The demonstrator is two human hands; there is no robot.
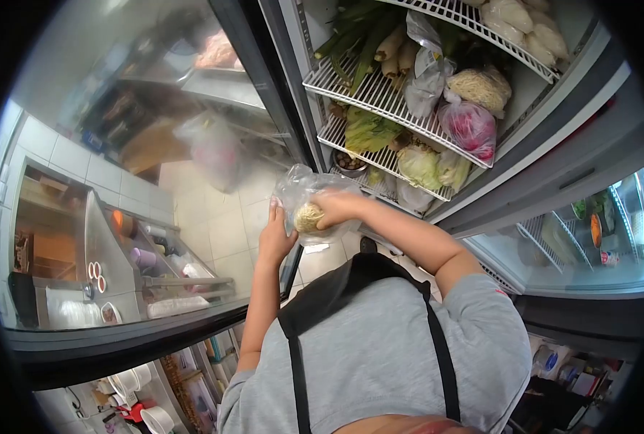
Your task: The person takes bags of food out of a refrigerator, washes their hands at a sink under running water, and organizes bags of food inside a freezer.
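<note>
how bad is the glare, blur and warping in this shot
head view: strong fisheye, with black corners and bowed edges; milky haze and reflections over the glass door, softening what shows in it; cool bluish glow in the cooler at right; dark patch at lower right; clear plastic bag catches small highlights but its pale stringy contents stay readable

The bag (pixel 298 189) by my fingers is thin, see-through plastic, shiny and crinkly. The noodles (pixel 309 217) in it look rough and stringy. The racks (pixel 380 98) are white wire with a smooth coat. The big door (pixel 213 123) is smooth, shiny glass, a bit foggy. The floor tiles (pixel 228 235) look smooth and a little shiny. My gray shirt (pixel 380 347) is soft-looking, matt cloth, and my black straps (pixel 298 376) are matt cloth too.
</note>
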